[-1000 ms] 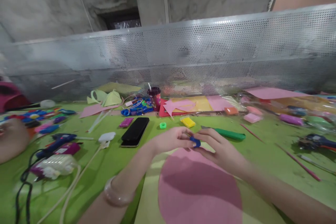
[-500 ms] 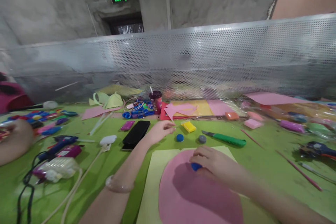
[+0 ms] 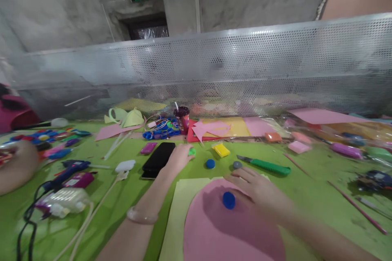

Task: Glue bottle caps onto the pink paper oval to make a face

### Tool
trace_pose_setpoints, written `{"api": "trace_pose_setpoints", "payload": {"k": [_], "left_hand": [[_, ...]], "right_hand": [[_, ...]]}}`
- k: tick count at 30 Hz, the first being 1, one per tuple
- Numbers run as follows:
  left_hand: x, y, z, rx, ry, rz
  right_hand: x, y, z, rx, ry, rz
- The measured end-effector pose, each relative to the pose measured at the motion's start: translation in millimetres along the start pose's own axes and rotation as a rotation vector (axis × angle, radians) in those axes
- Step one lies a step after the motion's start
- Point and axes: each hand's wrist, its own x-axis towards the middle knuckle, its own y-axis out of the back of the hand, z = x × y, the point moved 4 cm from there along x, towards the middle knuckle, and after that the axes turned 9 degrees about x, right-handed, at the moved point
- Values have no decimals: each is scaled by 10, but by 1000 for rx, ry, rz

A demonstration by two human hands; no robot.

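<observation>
My left hand (image 3: 178, 158), a clear bracelet on its wrist, pinches a small round green cap (image 3: 192, 153) just right of a black phone-like case (image 3: 159, 159). A blue bottle cap (image 3: 229, 200) lies on the pink paper circle (image 3: 211, 232), on top of light yellow sheets (image 3: 174, 216). My right hand (image 3: 252, 185) hovers over the circle's upper right, beside that cap, with its fingers apart and nothing in them. Another blue cap (image 3: 210, 164) and a grey cap (image 3: 237, 165) sit on the green table beyond the sheets.
A green utility knife (image 3: 268, 166) with its blade out lies at the right, near a yellow packet (image 3: 221, 150). Glue guns (image 3: 65, 171) and cords cover the left side. Another person's hand (image 3: 23, 167) is at the far left. A drink cup (image 3: 182, 120) stands at the back.
My right hand has let go of the blue cap, which now lies uncovered on the pink circle. My left hand has drawn back slightly left, and a green cap now shows at its fingertips.
</observation>
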Motion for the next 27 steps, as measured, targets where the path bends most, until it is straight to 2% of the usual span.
{"api": "trace_pose_setpoints", "payload": {"k": [4,6,9,12,15,18,21,25,27], "left_hand": [[-268,162,549,-152,-84,-22],[-430,212,857,-445,-145,-48],[-612,160,1123,-839,-169,-205],[-688,85,1103,-1035,-198,-350],[-676,82,946,-970,-270,-453],[-557,110,829,-851,-318,-480],[-319,65,748,-672,-232,-354],[-50,-63,580,-440,-40,-25],[-25,-115,488,-368,4,74]], "right_hand": [[-31,98,87,76,-156,231],[-43,157,96,156,-214,282],[-44,283,0,163,-114,363],[-17,372,-150,85,39,354],[47,395,-285,102,129,222],[114,418,-418,193,125,106],[160,384,-580,264,53,-83],[124,143,-831,243,115,-516],[101,17,-874,224,121,-607]]}}
